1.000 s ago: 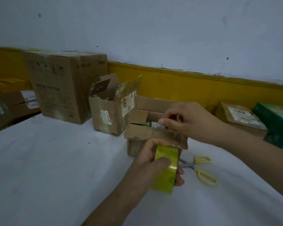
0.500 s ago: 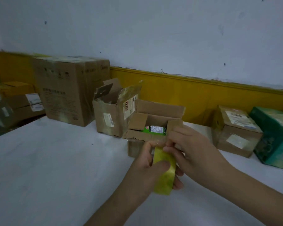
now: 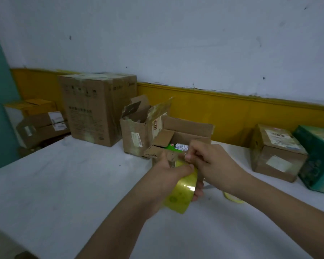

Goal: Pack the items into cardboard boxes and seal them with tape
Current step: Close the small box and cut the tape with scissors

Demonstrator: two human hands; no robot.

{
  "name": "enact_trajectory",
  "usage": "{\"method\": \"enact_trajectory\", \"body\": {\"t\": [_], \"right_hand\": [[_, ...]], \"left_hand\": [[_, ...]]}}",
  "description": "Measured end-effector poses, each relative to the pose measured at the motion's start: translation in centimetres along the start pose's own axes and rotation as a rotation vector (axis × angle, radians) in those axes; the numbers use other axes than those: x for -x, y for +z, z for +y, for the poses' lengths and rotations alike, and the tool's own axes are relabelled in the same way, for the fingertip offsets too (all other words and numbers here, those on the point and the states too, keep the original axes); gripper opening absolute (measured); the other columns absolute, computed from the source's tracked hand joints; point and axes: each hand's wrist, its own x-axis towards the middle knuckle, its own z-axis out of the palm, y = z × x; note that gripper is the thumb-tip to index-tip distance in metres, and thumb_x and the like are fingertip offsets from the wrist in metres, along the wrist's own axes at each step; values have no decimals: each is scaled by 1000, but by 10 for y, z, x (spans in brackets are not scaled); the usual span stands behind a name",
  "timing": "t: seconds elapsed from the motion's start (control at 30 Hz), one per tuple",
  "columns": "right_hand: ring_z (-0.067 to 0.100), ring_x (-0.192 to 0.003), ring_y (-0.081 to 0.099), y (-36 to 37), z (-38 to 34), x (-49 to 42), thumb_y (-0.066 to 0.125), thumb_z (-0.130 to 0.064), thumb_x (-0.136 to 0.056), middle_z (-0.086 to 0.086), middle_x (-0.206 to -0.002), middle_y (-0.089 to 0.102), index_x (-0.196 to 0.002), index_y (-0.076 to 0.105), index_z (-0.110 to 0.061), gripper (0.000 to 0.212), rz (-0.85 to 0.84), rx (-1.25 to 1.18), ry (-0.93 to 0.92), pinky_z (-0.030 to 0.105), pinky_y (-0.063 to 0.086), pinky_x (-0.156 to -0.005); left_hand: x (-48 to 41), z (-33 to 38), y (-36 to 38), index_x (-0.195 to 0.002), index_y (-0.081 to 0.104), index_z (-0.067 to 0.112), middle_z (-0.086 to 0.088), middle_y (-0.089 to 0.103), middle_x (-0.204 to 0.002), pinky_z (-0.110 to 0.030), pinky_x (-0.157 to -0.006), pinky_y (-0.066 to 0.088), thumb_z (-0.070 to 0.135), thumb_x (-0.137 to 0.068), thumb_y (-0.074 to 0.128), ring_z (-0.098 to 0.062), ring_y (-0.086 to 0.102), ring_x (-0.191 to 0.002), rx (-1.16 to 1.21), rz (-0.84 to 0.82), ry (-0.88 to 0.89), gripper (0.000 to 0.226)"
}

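Observation:
My left hand (image 3: 168, 176) grips a roll of clear yellowish tape (image 3: 183, 193) just in front of a small open cardboard box (image 3: 185, 131). My right hand (image 3: 211, 165) pinches the tape's free end at the top of the roll. Inside the box lies a green packet with a white label (image 3: 177, 146). The box's flaps stand open, and its near flap is partly hidden behind my hands.
A torn open box (image 3: 135, 139) stands left of the small one, with a tall sealed carton (image 3: 94, 109) behind it. At the right sit a labelled brown parcel (image 3: 275, 152) and a green box (image 3: 320, 159). Yellow-handled scissors (image 3: 232, 198) lie behind my right wrist on the white table (image 3: 64, 184).
My right hand left the box's flap and came down to the tape roll, where it now pinches the tape end. The camera view rose slightly.

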Motion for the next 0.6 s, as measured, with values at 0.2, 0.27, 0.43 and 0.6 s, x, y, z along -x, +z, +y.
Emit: {"method": "enact_trajectory", "body": {"t": [0.2,0.27,0.43,0.6], "right_hand": [[16,-88,67,-18,-1,-12,57,-24,-98,3,-87,73,-76,48,-22,24,132,-146,84,36,50,-75],[31,-92,65,-18,-2,-21,58,-24,-98,12,-88,70,-78,52,-16,22,62,-186,158,46,50,-80],[16,-84,67,1,-9,-43,60,-27,-96,-5,-79,73,-72,59,-20,25,60,-171,211,46,53,-82],[11,-64,55,21,-1,-55,63,-29,-93,5,-73,67,-75,65,-7,28,85,9,267,12,36,-51]], "left_hand": [[2,3,4,-107,57,16,-28,73,-93,-31,-51,56,28,-100,58,-29,71,-61,-78,-10,-65,14],[1,0,4,-115,51,15,-26,73,-94,-30,-51,55,24,-100,57,-29,70,-60,-74,15,-59,18],[3,-1,-3,-128,47,18,-18,76,-91,-32,-54,56,21,-97,60,-30,71,-62,-4,81,-65,33],[3,-2,-20,-129,47,9,-19,72,-98,-35,-53,60,15,-92,69,-35,75,-72,30,204,-153,44]]}}
